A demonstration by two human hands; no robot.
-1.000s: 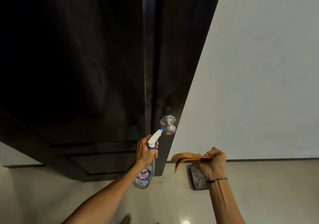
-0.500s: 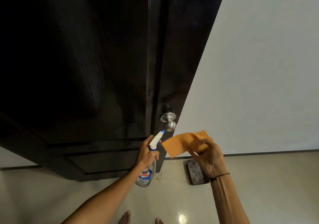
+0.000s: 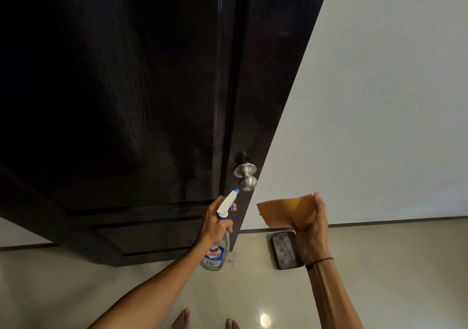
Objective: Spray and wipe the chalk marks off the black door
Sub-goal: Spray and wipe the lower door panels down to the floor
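1. Tall glossy black wooden door (image 3: pixel 114 100) fills the frame from 9 to 12 o'clock, long axis running floor to ceiling. No chalk marks can be made out on its dark face.
2. Left hand (image 3: pixel 215 221) wraps the neck of a clear plastic spray bottle with white-and-blue trigger head (image 3: pixel 219 235), a finger on the trigger; nozzle aims toward 1 o'clock, at the door's edge strip.
3. Round brushed-steel doorknob (image 3: pixel 247 176) sits just above the nozzle, close but apart.
4. Right hand (image 3: pixel 310 223) pinches a flat orange cleaning cloth (image 3: pixel 286 211), spread open toward 9 o'clock, near the door edge, not touching.
5. Dark rectangular slab (image 3: pixel 285 250) lies on the pale tiled floor (image 3: pixel 379 265) at the wall's foot.
6. Judgement: the door lies up and ahead of both hands; the left, with the bottle, is nearer and should spray first.
7. Against half a second ago: cloth held higher and flatter, right wrist turned; bottle much the same.
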